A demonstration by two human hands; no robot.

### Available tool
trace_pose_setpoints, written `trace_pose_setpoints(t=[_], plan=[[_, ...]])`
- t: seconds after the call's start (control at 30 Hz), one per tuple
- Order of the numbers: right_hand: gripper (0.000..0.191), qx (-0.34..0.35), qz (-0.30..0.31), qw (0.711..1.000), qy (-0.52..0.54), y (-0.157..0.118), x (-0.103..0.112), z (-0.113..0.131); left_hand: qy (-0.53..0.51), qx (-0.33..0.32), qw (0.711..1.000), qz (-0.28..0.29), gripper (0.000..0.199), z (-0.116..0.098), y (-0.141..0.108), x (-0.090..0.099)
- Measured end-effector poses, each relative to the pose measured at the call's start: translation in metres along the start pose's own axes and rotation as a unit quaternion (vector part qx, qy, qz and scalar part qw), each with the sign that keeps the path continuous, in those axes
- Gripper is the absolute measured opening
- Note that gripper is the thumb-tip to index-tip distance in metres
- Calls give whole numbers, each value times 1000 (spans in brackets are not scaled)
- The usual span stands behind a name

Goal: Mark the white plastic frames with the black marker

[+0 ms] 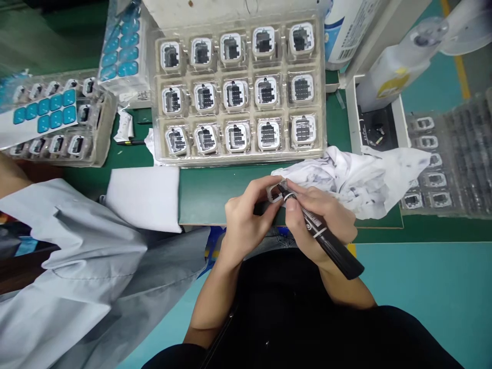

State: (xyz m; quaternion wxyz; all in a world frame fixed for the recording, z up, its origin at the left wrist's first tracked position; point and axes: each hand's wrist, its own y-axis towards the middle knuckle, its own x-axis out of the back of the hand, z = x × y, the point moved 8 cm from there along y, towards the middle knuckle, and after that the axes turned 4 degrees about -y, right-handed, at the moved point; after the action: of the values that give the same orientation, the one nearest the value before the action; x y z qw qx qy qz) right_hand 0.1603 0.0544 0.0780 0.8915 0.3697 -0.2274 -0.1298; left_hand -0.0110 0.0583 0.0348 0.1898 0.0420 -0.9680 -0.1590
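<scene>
My left hand point(246, 218) pinches a small white square frame point(272, 193) between thumb and fingers, above the front edge of the green table. In my right hand point(326, 215) is a black marker pen point(326, 238), its thick end slanting down toward my body. The pen's tip meets or nearly meets the frame; fingers hide the exact contact. Just behind my hands lies a crumpled white cloth point(346, 177) with dark smudges. Beyond it, a clear plastic tray point(240, 160) holds several similar white square parts with black insides, in rows.
A co-worker's grey sleeve point(77, 256) is at left, near a folded white cloth point(144, 197). Sheets of blue stickers point(56, 113) lie over another tray. Bottles point(395, 72) stand at the back right, beside a white bin point(402, 120). Stacked trays point(457, 159) fill the far right.
</scene>
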Motion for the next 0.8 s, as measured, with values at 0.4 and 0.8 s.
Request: trace_pose_setpoints(t=[0.4,0.8], plan=[[13,-65,-13,996,64,-2,-1,-11,-54,12,998,4,36,-2,5,1],[17,-20,-2,999,33,1,2,-1,-7,-12,1000,-13,38,-3,-1,2]])
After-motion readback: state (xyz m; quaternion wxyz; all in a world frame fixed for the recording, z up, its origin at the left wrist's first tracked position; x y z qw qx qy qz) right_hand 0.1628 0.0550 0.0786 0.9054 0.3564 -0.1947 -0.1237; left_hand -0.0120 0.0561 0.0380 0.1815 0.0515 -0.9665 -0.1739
